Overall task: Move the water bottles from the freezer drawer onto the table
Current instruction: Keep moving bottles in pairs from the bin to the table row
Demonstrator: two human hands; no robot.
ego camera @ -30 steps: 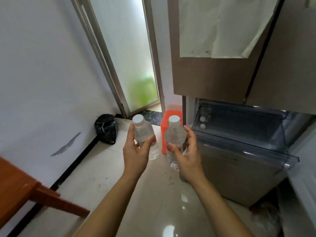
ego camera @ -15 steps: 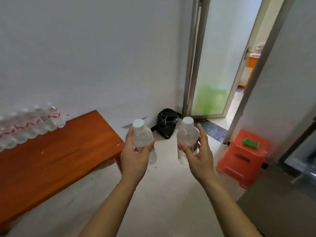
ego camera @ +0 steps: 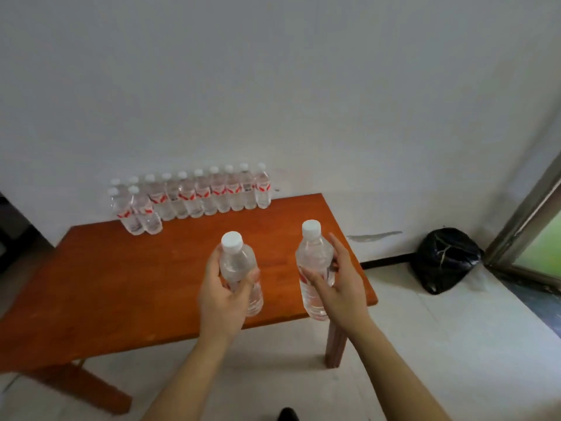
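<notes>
Left bottle [ego camera: 238, 268] stands upright in my left hand [ego camera: 221, 294], fingers and thumb curled round its middle. The right bottle [ego camera: 314, 259] is upright in my right hand [ego camera: 340, 287], thumb across its front, fingers behind. Both are white-capped and held in the air over the near right part of the table [ego camera: 121, 284]. Along the table's far edge, by the wall [ego camera: 273, 86], I see a row [ego camera: 206, 192] of bottles, with two more in front at its left end. A black bag [ego camera: 444, 259] lies on the floor to the right.
</notes>
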